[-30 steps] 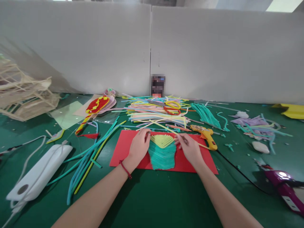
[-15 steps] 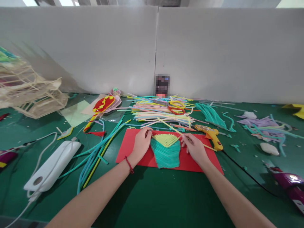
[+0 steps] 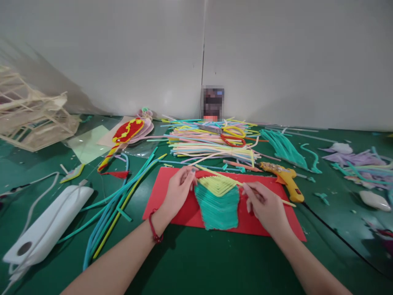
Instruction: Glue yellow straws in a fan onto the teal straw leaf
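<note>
A red card (image 3: 156, 192) lies on the green table, bearing a teal panel of pipe cleaners (image 3: 217, 213) laid side by side. Yellow pipe cleaners form a V-shaped band (image 3: 217, 186) along its upper edge. My right hand (image 3: 264, 200) pinches a long yellow pipe cleaner (image 3: 221, 175), which slants over the band and sticks out behind the hand. My left hand (image 3: 181, 186) is closed at the band's upper left corner, thumb near the strip's far end. What its fingertips hold is hidden.
Behind the card lies a heap of pastel pipe cleaners (image 3: 211, 149) with scissors (image 3: 233, 141) on top. A yellow glue gun (image 3: 290, 182) rests at right, its black cord trailing. A white power bank (image 3: 49, 225) and loose pipe cleaners (image 3: 115, 205) are at left.
The yellow pipe cleaner has come down, and its far end is now close to my left thumb. My right hand has moved slightly right and nearer. The camera view has shifted closer.
</note>
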Demonstrator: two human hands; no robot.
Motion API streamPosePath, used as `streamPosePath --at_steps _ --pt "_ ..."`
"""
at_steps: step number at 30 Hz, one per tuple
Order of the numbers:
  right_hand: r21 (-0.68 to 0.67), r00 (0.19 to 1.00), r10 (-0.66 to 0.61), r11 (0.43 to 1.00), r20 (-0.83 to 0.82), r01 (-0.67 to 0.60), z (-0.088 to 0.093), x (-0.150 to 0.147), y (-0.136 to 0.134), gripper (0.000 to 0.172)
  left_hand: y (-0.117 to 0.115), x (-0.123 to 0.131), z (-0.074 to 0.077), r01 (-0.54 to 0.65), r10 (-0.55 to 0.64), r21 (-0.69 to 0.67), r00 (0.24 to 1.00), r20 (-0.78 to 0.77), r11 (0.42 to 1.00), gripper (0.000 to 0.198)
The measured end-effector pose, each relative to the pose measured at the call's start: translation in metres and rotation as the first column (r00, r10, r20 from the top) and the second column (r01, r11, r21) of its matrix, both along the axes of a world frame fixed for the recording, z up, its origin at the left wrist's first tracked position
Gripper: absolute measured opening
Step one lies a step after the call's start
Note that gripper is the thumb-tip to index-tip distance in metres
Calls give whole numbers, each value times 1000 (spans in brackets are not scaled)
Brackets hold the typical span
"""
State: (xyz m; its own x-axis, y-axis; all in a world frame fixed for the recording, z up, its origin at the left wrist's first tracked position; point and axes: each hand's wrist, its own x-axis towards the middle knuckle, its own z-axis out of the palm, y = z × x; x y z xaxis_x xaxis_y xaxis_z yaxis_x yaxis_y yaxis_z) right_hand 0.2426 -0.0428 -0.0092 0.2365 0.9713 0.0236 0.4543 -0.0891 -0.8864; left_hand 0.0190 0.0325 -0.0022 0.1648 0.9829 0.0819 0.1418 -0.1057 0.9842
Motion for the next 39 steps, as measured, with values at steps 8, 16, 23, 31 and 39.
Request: streamPosePath --at_steps 8,16,23,31,39 --pt "172 975 123 973 186 -155 11 -5 -5 21 2 -1 -1 144 -146 -102 989 -10 984 19" --pt "214 968 149 958 203 -192 18 -11 -10 19 0 1 0 133 -133 -105 991 10 986 33" --pt "177 974 117 972 194 -152 15 -9 -8 21 -5 0 3 231 -231 -11 972 -47 973 43" --pt "73 996 56 995 75 -61 9 -6 -7 24 -11 -3 10 422 -423 -16 905 -49 906 32" --pt "1 989 65 998 -135 -65 8 -21 -14 32 -6 -4 8 452 -450 -90 892 41 888 33"
